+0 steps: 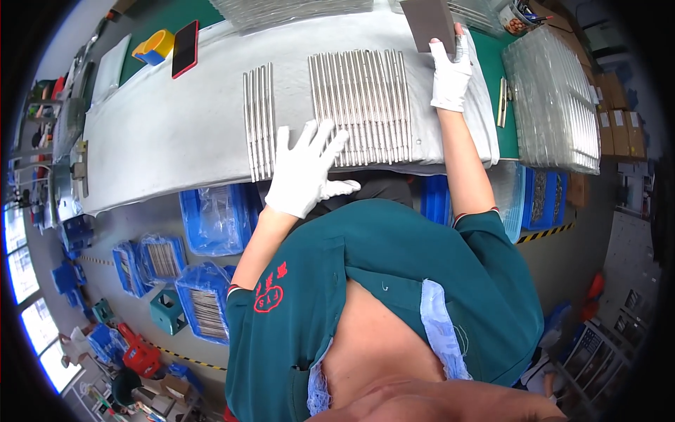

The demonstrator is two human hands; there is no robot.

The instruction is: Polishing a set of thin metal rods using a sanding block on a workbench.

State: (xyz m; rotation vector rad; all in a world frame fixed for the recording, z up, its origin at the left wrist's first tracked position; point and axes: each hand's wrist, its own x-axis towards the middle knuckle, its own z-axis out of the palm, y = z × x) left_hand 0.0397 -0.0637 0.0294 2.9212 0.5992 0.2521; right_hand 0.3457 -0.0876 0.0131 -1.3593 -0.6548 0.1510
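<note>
My left hand [307,172], in a white glove, is spread with its fingers apart near the table's front edge. Its fingertips lie between a small group of thin silver metal rods [259,119] and a larger row of the same rods [360,102]; whether they touch any rod I cannot tell. My right hand [452,77], gloved with bare thumb and finger tips, grips the near edge of a flat-sided dark grey-brown block [426,25] at the far right of the table. Both groups of rods lie side by side, pointing away from me.
A grey cloth [176,133] covers the table. At the far left lie a phone [185,49] and a yellow tape roll [155,47]. Stacked clear plastic trays [552,102] stand to the right. Blue bins [204,299] and a green stool [169,311] are on the floor.
</note>
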